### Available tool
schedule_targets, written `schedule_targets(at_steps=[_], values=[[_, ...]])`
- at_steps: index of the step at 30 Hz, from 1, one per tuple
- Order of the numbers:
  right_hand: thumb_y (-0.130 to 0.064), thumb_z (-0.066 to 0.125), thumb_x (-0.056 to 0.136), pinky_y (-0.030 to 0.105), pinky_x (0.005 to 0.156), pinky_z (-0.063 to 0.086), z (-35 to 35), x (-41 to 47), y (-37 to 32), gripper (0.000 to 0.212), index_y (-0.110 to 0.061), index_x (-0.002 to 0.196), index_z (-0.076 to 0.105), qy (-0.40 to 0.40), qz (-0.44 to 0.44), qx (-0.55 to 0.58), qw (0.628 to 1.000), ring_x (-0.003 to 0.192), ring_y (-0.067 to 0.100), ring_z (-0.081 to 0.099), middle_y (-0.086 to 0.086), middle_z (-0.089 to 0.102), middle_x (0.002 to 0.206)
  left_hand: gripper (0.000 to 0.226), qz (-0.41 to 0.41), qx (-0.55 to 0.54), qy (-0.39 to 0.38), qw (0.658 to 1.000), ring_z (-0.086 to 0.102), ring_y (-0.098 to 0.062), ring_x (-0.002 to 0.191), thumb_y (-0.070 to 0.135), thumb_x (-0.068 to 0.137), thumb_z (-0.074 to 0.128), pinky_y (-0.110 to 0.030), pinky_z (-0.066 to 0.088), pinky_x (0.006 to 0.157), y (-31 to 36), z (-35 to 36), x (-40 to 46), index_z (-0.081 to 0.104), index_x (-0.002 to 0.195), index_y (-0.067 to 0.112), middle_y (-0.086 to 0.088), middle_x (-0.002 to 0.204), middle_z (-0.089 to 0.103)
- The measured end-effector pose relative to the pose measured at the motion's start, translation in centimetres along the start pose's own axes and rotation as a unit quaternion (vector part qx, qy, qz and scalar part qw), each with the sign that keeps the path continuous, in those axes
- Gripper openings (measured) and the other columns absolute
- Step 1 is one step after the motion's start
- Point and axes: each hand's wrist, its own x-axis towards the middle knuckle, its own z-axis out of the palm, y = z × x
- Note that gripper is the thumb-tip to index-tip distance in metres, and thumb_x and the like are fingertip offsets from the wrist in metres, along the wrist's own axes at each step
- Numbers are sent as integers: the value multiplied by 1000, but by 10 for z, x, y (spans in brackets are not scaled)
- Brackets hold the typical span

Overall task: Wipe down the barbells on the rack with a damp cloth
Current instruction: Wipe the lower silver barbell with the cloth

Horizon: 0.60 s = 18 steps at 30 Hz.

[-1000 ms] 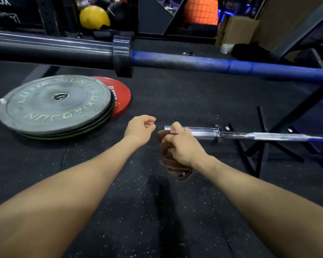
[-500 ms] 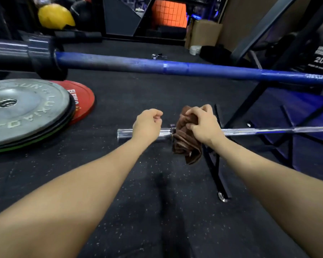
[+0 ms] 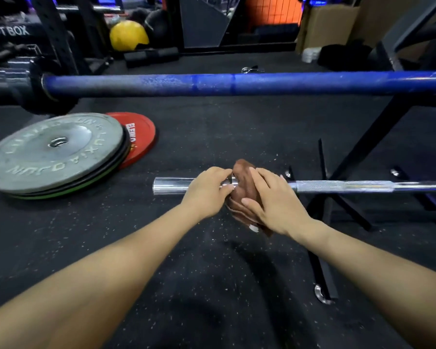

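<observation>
Your right hand [image 3: 275, 200] has loosened since half a second ago: then it gripped the brown cloth [image 3: 244, 182] from above; now the fingers lie almost straight, pressing the cloth against the silver barbell [image 3: 345, 186] right at the collar. Your left hand [image 3: 207, 191] has slid along the smooth sleeve toward the cloth, and its fingers curl over the sleeve beside it, steadying the bar. The cloth is bunched around the bar between your hands, its tail hanging below. That looks like re-wrapping before the next stroke, so the knurled shaft to the right is likely still to be wiped. The blue barbell [image 3: 237, 83] above looks untouched.
</observation>
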Motion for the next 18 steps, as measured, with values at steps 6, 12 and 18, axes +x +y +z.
schedule_targets(at_steps=[6, 12, 18], values=[[-39, 35, 100, 35, 113, 22, 3, 24, 3, 44, -17, 138, 42, 34, 1, -3, 999, 128, 22, 35, 2, 46, 136, 43, 13, 0, 37, 999, 44, -17, 122, 20, 97, 49, -33, 37, 103, -9, 10, -3, 45, 140, 19, 3, 134, 49], [-31, 39, 99, 35, 107, 21, -10, 51, -8, 38, -21, 134, 46, 4, 96, 17, 995, 129, 23, 33, -1, 39, 139, 44, 11, -7, 43, 999, 45, -16, 120, 20, 97, 50, -35, 39, 101, -8, 12, -5, 45, 140, 20, 4, 133, 50], [-35, 27, 103, 27, 115, -9, 12, -11, -15, 54, -17, 152, 15, 55, 21, 46, 997, 147, 14, 3, -4, 16, 159, 46, 11, -12, 41, 999, 43, -14, 122, 21, 97, 50, -35, 40, 101, -8, 10, -7, 41, 142, 23, 8, 135, 47]])
